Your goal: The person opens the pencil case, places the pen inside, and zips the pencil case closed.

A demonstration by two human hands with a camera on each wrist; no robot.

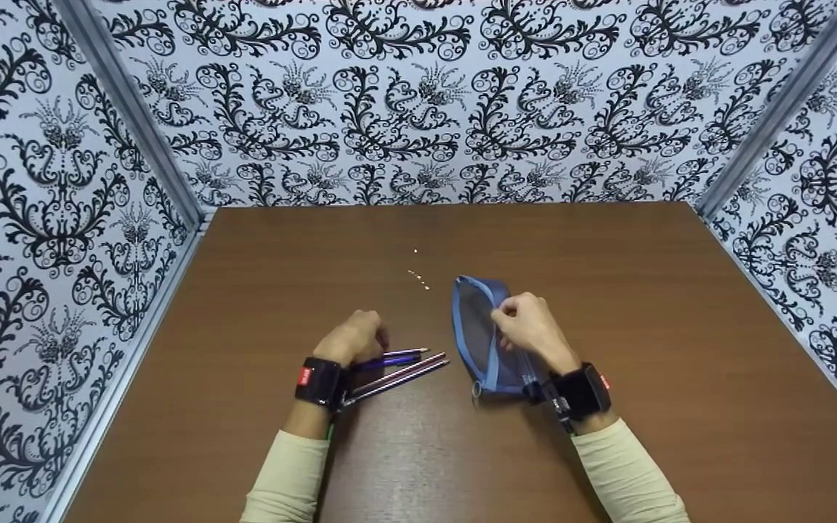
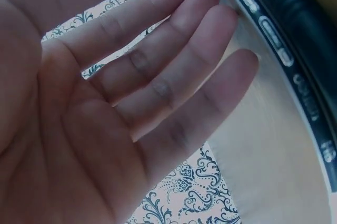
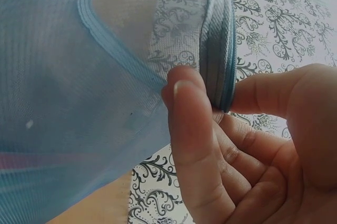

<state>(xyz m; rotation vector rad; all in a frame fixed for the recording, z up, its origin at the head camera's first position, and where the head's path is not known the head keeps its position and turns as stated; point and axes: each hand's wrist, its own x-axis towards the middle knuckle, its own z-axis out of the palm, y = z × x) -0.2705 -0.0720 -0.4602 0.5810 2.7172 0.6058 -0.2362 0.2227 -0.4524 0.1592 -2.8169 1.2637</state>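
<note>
My right hand [image 1: 531,327] pinches the zip edge of a blue mesh pencil case [image 1: 473,319] between thumb and fingers. The case gapes along its zip, and in the right wrist view its mesh [image 3: 105,113] fills the left side, with a pinkish streak showing through low down. My left hand [image 1: 353,340] is over the near ends of several pencils [image 1: 407,378] and a blue pen [image 1: 398,361], left of the case. Its fingers [image 2: 174,84] are loosely extended in the left wrist view, fingertips close to a dark pencil marked HB [image 2: 284,50].
Small white bits [image 1: 418,278] lie on the brown table [image 1: 302,276] beyond the pencils. Patterned walls [image 1: 418,109] enclose the table at the back and both sides. Each wrist wears a black strap [image 1: 322,381] with a camera.
</note>
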